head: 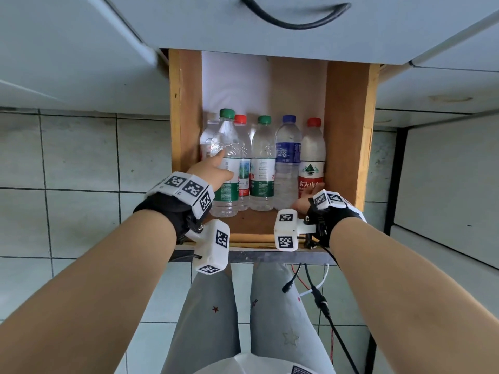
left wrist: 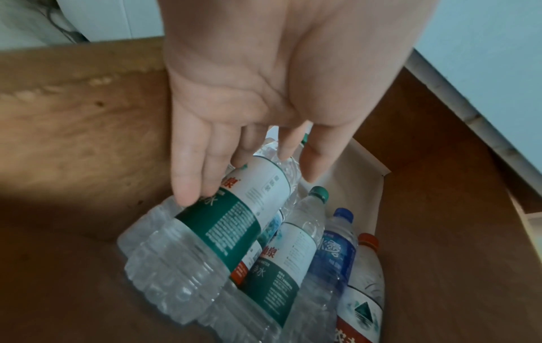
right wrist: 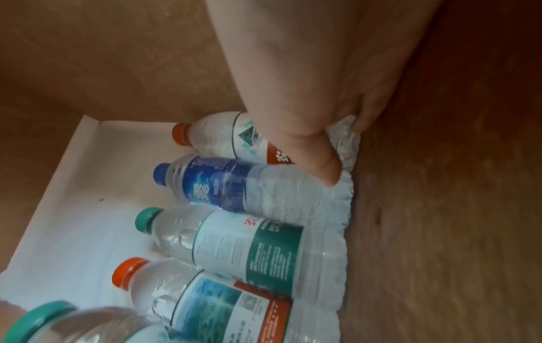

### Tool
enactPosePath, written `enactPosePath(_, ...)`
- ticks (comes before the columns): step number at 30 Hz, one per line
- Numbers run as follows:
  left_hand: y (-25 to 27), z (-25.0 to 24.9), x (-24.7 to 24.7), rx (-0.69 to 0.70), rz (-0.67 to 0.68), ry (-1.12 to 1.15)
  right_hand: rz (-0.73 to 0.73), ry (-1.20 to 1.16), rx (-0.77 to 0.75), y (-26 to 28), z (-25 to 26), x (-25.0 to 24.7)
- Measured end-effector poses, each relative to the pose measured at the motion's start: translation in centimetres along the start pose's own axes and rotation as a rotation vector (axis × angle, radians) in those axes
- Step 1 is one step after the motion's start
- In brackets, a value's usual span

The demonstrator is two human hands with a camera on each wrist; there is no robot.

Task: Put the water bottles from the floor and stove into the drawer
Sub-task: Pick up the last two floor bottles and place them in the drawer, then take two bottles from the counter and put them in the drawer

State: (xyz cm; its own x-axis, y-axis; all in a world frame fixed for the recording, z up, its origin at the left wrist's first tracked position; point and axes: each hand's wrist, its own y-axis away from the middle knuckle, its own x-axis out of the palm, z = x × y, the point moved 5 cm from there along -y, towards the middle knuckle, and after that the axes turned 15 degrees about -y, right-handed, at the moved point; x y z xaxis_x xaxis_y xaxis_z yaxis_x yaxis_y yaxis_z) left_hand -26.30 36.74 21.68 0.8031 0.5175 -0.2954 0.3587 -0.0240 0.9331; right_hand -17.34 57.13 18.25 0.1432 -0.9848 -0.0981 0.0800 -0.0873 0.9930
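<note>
A wooden drawer (head: 347,130) stands pulled out, with several water bottles lying side by side, caps pointing away from me. A green-capped bottle (head: 226,147) (left wrist: 234,220) lies at the left on top of the others. My left hand (head: 217,168) (left wrist: 249,143) is over it, fingers straight and fingertips (left wrist: 186,192) touching its label. At the right end lies a red-capped bottle (head: 312,149) (right wrist: 217,137). My right hand (head: 303,202) (right wrist: 346,150) pinches its base between thumb and fingers. Between them lie a blue-capped bottle (head: 288,152), a green-capped one (head: 263,157) and a red-capped one (head: 243,157).
White paper (head: 235,85) lines the back of the drawer floor beyond the caps. Above hangs a grey drawer front with a black handle (head: 294,17). Grey floor tiles (head: 81,157) lie on the left, and loose cables (head: 318,292) dangle under the drawer front by my knees.
</note>
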Motion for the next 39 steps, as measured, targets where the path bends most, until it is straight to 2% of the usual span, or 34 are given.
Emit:
enactPosePath(3, 0.7, -0.3, -0.1, 0.007, 0.018, 0.013, -0.045, 0.301, -0.019, -1.2, -0.5, -0.1)
enactPosePath(4, 1.0, -0.4, -0.2, 0.021, 0.016, 0.031, -0.059, 0.395, -0.076, -1.6, -0.3, -0.2)
enactPosePath(6, 1.6, -0.5, -0.7, 0.044, -0.006, 0.07, -0.075, 0.519, -0.094, -2.6, -0.2, -0.6)
enactPosePath(8, 2.9, -0.9, -1.6, 0.089, -0.033, 0.124, -0.1, 0.438, -0.18, -0.7, 1.9, -0.7)
enactPosePath(12, 7.6, -2.3, -4.7, 0.197, -0.083, 0.213, -0.041, -0.162, -0.27, 6.1, 5.6, 1.3)
enactPosePath(15, 12.2, -3.6, -8.6, 0.273, -0.142, 0.23, -0.001, -0.301, -0.388, 12.6, 8.7, 2.6)
enactPosePath(17, 15.1, -4.8, -11.1, 0.337, -0.161, 0.258, 0.001, -0.32, -0.511, 17.0, 11.0, 2.9)
enactPosePath(23, 24.2, -8.6, -17.3, 0.492, -0.268, 0.325, 0.018, -0.165, -0.831, 29.1, 18.3, 3.3)
enactPosePath(28, 30.1, -9.1, -22.6, 0.575, -0.444, 0.522, 0.014, -0.194, -1.132, 37.1, 24.2, 2.7)
enactPosePath(31, 31.9, -8.2, -25.5, 0.547, -0.555, 0.726, -0.014, -0.231, -1.266, 40.2, 27.3, 3.0)
enactPosePath(34, 32.2, -6.6, -28.6, 0.468, -0.794, 0.936, -0.151, -0.307, -1.367, 41.7, 30.4, 2.8)
enactPosePath(36, 32.2, -5.8, -30.6, 0.458, -0.98, 0.963, -0.252, -0.34, -1.424, 42.3, 32.2, 2.6)
enactPosePath(37, 32.2, -5.8, -31.5, 0.488, -1.03, 0.938, -0.282, -0.351, -1.439, 42.4, 33.3, 2.6)
enactPosePath(39, 32.2, -6.6, -33.1, 0.592, -1.03, 0.849, -0.302, -0.365, -1.432, 42.3, 35.5, 2.8)
